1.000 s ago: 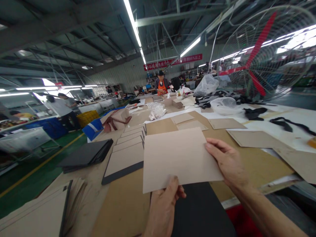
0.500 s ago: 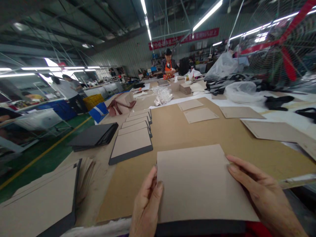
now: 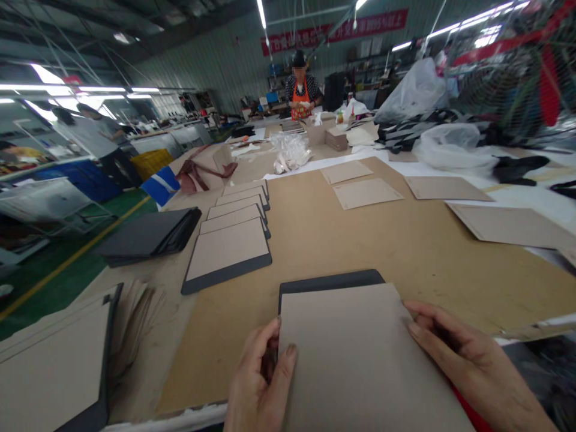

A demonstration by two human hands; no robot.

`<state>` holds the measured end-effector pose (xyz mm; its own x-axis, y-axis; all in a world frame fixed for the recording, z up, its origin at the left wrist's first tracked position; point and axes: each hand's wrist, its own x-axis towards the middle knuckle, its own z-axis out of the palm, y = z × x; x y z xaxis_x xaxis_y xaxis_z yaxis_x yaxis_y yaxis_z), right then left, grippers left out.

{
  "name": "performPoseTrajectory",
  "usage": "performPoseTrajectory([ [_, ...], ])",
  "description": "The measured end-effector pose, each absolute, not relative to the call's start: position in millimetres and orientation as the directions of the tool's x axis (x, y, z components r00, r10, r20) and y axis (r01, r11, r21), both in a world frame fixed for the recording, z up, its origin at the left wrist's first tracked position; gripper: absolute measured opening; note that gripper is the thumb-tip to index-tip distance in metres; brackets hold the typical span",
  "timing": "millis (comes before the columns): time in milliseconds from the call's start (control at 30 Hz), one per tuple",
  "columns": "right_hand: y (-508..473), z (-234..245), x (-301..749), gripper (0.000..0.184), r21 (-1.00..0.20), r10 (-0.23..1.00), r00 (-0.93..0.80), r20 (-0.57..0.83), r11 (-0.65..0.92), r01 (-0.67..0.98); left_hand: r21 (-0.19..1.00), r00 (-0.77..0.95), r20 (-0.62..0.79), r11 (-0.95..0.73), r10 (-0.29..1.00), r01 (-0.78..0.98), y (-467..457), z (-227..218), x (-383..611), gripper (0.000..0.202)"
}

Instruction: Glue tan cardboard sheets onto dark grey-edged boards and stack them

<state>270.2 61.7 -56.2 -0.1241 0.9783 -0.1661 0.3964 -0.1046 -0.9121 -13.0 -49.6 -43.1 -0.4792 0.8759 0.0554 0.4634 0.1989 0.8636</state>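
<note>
A tan cardboard sheet lies over a black panel at the near table edge; only the panel's far strip shows. My left hand grips the sheet's left edge, thumb on top. My right hand rests on its right edge with fingers stretched along it. Both hands hold the sheet against the black panel.
A row of tan-on-black panels runs up the left of the brown board. A black stack and a cardboard pile lie further left. Loose tan sheets sit ahead. A person in an orange apron works far off.
The sheet has come down from mid-air and toward me onto the black panel, whose far edge now shows beyond it. Both hands followed it down.
</note>
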Motion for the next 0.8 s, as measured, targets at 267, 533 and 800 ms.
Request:
performPoseTrajectory([
  [267,90,-66,262,0.056,-0.858,0.978,-0.164,-0.127,-0.025,0.513,0.864,-0.531,0.073,0.212,0.844,0.456,-31,-45,-15,0.037],
  [533,94,-75,265,0.065,-0.854,0.959,-0.147,-0.243,-0.139,0.501,0.886,-0.576,0.07,0.215,0.815,0.412,-25,-51,-17,0.032],
  [800,90,-79,263,0.056,-0.858,0.987,-0.077,-0.144,-0.086,0.506,0.888,-0.613,0.098,0.21,0.784,0.41,-23,-51,-10,0.025],
])
